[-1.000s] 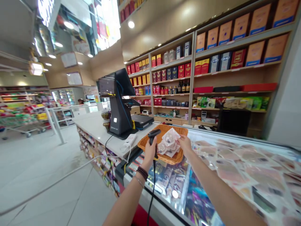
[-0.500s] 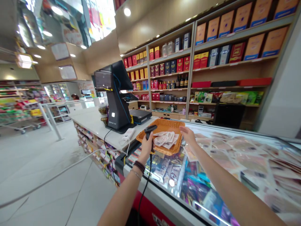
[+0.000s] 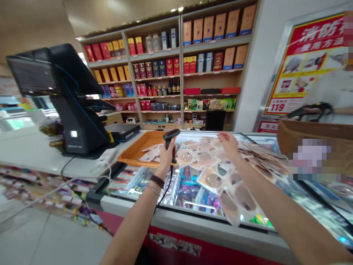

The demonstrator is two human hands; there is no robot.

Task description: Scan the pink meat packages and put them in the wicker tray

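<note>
My left hand [image 3: 166, 155] is wrapped round the handle of a black barcode scanner [image 3: 171, 140], its cable hanging down past the freezer edge. Beside it on the left, an orange wicker basket [image 3: 129, 154] holds a few flat clear packets [image 3: 151, 154]. My right hand [image 3: 228, 142] hovers above many flat see-through packets [image 3: 204, 156] spread over the glass freezer top. Its fingers are bent with the tips close together; whether anything is between them is too small to tell.
A black checkout terminal [image 3: 79, 110] and a flat scale [image 3: 122, 131] stand on the left counter. At the right are a brown cardboard box [image 3: 317, 136] and part of a person [image 3: 338, 88]. Shelves of boxed goods line the back.
The view has swung right, bringing the box, the poster and the person into sight. The scanner and my left hand have shifted to the basket's right side. My right hand is now away from the basket.
</note>
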